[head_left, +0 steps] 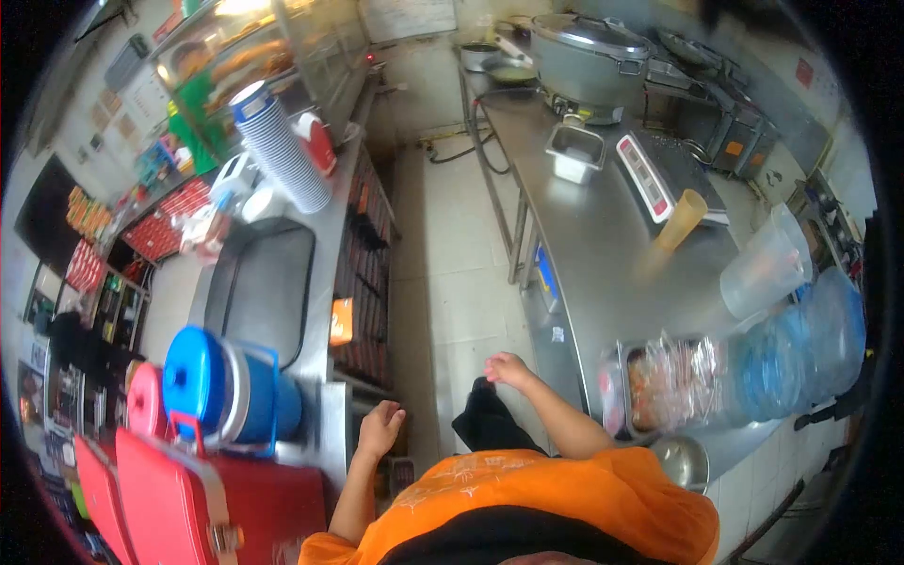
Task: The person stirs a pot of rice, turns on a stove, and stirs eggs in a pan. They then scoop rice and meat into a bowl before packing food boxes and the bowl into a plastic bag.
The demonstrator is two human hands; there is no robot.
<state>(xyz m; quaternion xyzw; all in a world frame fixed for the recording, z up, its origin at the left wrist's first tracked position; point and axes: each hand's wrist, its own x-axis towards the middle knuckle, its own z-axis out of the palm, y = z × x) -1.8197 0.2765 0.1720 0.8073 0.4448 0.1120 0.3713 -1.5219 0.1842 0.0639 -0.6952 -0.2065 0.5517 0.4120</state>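
Note:
My left hand [379, 430] hangs in the air beside the left counter, close to the blue drink cooler [224, 386]. Nothing shows in it; its fingers are loosely bent and a little apart. Farther forward, my right hand [508, 370] is over the floor aisle, near the edge of the steel table [603, 311]. That hand also holds nothing visible, with fingers loosely curled but not in a fist. Neither hand touches any object. On the table to the right sits a metal tray of food [650, 386] partly covered in clear plastic.
A tiled aisle [461, 273] runs between the counters. Left are a red cooler box [217, 508], a black tray [268, 282] and stacked cups [282, 151]. Right are a scale [650, 179], a steel container [575, 153], a tan cup [683, 219], a large pot [589, 66] and water bottles [800, 348].

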